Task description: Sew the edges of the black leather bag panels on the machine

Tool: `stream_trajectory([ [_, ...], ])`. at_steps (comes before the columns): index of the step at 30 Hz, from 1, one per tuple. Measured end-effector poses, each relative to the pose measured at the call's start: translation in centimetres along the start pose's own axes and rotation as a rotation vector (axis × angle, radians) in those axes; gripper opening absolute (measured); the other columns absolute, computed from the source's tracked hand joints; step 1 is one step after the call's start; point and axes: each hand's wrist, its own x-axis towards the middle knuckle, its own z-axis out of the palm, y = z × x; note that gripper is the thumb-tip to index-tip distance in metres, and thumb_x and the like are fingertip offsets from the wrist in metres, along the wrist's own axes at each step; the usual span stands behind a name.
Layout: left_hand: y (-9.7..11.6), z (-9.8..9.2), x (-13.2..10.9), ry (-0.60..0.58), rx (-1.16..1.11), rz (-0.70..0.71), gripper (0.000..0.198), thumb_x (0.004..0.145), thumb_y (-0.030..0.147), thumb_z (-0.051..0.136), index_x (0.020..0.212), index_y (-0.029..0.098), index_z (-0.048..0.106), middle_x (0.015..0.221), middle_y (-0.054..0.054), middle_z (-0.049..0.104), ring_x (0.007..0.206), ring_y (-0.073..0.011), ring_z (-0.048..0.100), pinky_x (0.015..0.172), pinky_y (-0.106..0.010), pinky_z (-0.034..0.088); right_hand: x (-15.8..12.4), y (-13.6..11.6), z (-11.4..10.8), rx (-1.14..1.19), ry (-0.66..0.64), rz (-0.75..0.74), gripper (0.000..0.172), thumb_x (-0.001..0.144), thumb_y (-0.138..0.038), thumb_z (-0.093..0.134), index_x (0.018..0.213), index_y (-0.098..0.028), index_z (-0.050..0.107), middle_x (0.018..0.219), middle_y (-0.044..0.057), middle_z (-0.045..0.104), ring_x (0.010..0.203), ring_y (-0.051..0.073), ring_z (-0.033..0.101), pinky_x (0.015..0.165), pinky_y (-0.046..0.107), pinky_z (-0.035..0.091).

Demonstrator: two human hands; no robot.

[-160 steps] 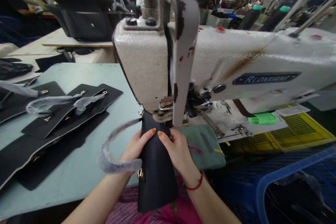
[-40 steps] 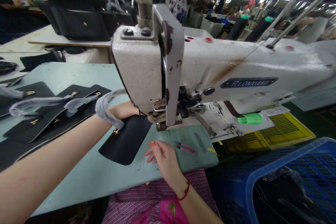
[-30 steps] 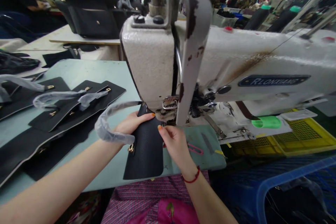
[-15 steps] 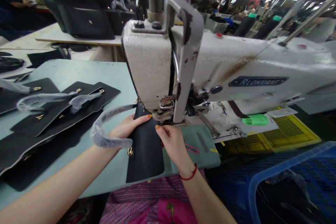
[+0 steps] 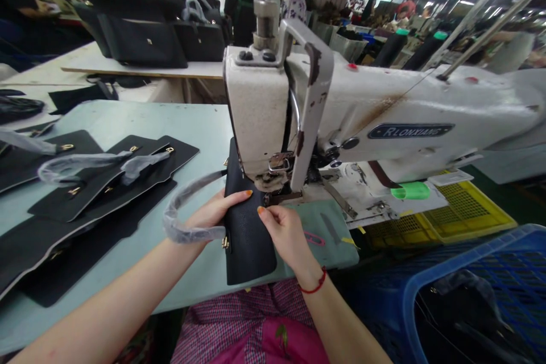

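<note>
A black leather panel (image 5: 249, 239) lies under the presser foot of a white sewing machine (image 5: 384, 119), its far end passing behind the needle. A plastic-wrapped handle (image 5: 183, 216) with a gold ring hangs from the panel's left edge. My left hand (image 5: 213, 213) rests on the panel's left side, thumb stretched across the leather. My right hand (image 5: 285, 233) pinches the panel's right edge close to the needle, fingers curled.
Several black leather panels with wrapped handles (image 5: 85, 182) lie spread on the pale green table (image 5: 140, 119) at left. Pink thread snips (image 5: 313, 238) lie right of my hand. A yellow tray (image 5: 469, 210) and blue crate (image 5: 469, 290) stand at right. Finished black bags (image 5: 140, 40) sit behind.
The panel was swung from lying sideways to pointing toward me, then slid farther away under the foot. Both hands followed it; my right hand moved from the table onto its edge.
</note>
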Motion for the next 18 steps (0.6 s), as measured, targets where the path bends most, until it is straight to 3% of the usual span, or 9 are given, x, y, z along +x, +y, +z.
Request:
stream_trajectory([
  [3, 0.27, 0.11, -0.13, 0.042, -0.106, -0.080, 0.042, 0.073, 0.035, 0.076, 0.108, 0.015, 0.064, 0.097, -0.009, 0.075, 0.073, -0.0202, 0.069, 0.067, -0.028, 0.058, 0.07, 0.24, 0.13, 0.009, -0.004, -0.003, 0.044, 0.090, -0.047, 0.050, 0.061, -0.016, 0.053, 0.057, -0.002, 0.040, 0.054, 0.010, 0.034, 0.050, 0.024, 0.024],
  [9, 0.21, -0.02, -0.06, 0.069, -0.136, -0.086, 0.036, 0.067, 0.031, 0.081, 0.097, 0.015, 0.067, 0.083, -0.006, 0.074, 0.063, -0.0167, 0.066, 0.057, -0.024, 0.056, 0.28, 0.50, 0.30, -0.001, 0.012, -0.015, 0.043, 0.090, -0.046, 0.050, 0.060, -0.015, 0.051, 0.056, -0.003, 0.036, 0.054, 0.009, 0.033, 0.049, 0.023, 0.022],
  [18, 0.25, -0.01, 0.30, 0.142, -0.129, -0.146, 0.022, 0.072, 0.025, 0.075, 0.090, 0.014, 0.068, 0.073, -0.007, 0.074, 0.057, -0.0172, 0.067, 0.051, -0.022, 0.056, 0.77, 0.31, 0.48, 0.015, 0.036, -0.020, 0.041, 0.089, -0.042, 0.050, 0.058, -0.015, 0.049, 0.055, -0.003, 0.036, 0.053, 0.008, 0.032, 0.049, 0.022, 0.021],
])
